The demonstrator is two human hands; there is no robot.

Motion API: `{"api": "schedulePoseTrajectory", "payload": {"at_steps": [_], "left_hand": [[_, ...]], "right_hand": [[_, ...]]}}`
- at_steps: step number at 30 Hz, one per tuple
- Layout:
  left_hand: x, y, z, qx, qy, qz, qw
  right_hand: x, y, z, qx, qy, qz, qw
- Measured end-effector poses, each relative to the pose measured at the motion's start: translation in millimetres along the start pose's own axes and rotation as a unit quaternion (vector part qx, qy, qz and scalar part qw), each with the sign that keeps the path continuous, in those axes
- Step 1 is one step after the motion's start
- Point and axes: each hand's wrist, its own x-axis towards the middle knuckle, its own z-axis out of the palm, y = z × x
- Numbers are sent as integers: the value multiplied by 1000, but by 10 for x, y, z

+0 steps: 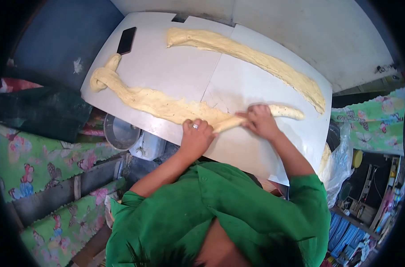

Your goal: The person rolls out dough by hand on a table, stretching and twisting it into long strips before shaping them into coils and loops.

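Note:
A long strip of pale yellow dough [151, 100] crosses the white table [175, 71], flat in its middle and folded over at the far left end. Toward the right it narrows into a rolled length [288, 111]. My left hand [197, 135], with a ring on one finger, has its fingers curled over the strip's near edge. Farther right, my right hand [261, 122] grips the rolled part, its fingers bent around the dough. Some of the dough under both hands is hidden.
A second long dough strip [251, 54] lies along the table's far side. A dark phone [126, 40] rests at the upper left. Below the left edge are a metal pot [121, 132] and a white container [149, 146]. Clear plastic [340, 169] hangs at the right.

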Motion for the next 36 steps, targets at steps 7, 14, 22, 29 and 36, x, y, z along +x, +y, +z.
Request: {"api": "schedulePoseTrajectory", "payload": {"at_steps": [7, 14, 22, 29, 36], "left_hand": [[187, -245, -52, -3, 102, -98, 990], [-121, -295, -203, 29, 3, -38, 999], [-46, -592, -134, 24, -6, 8, 1000], [121, -796, -351, 64, 123, -145, 980], [-55, -1016, -215, -40, 44, 44, 997]], "right_hand": [[999, -50, -74, -4, 45, 30, 999], [481, -191, 72, -30, -22, -35, 999], [781, -435, 58, 194, 16, -112, 975], [972, -218, 149, -91, 139, 18, 986], [817, -662, 188, -6, 99, -110, 989]]}}
